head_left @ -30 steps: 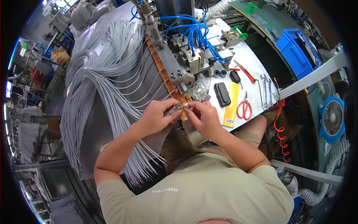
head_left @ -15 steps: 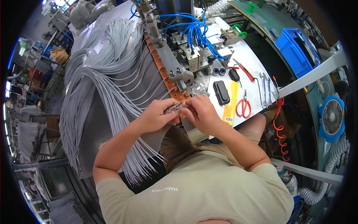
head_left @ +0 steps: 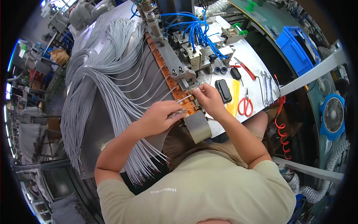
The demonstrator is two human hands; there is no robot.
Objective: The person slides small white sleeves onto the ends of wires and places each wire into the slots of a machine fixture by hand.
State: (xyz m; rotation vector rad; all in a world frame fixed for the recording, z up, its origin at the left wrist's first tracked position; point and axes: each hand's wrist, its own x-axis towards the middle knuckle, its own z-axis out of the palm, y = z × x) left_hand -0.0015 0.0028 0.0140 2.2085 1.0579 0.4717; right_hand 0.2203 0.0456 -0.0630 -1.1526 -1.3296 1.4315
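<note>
My left hand (head_left: pixel 160 116) is closed around several thin grey wires, whose ends (head_left: pixel 179 112) stick out between thumb and fingers. My right hand (head_left: pixel 209 99) pinches something too small to make out, just beside the orange rail (head_left: pixel 160 67) of the machine. Between the hands a short white wire (head_left: pixel 184 99) lies across the rail's near end. Further up, single grey wires run into the rail from the large bundle (head_left: pixel 108 89) on the left. A grey metal block (head_left: pixel 198 126) is below my right hand.
On the white table (head_left: pixel 253 56) to the right are a black case (head_left: pixel 223 91), a yellow packet (head_left: pixel 234 97), red scissors (head_left: pixel 245 105), wrenches (head_left: pixel 267 87) and red pliers (head_left: pixel 245 69). Blue tubes (head_left: pixel 197 33) top the machine. A blue bin (head_left: pixel 294 48) and a fan (head_left: pixel 333 115) stand farther right.
My right hand has parted from my left and moved up and right to the rail. The white wire across the rail and the grey block now show. My left hand has barely moved.
</note>
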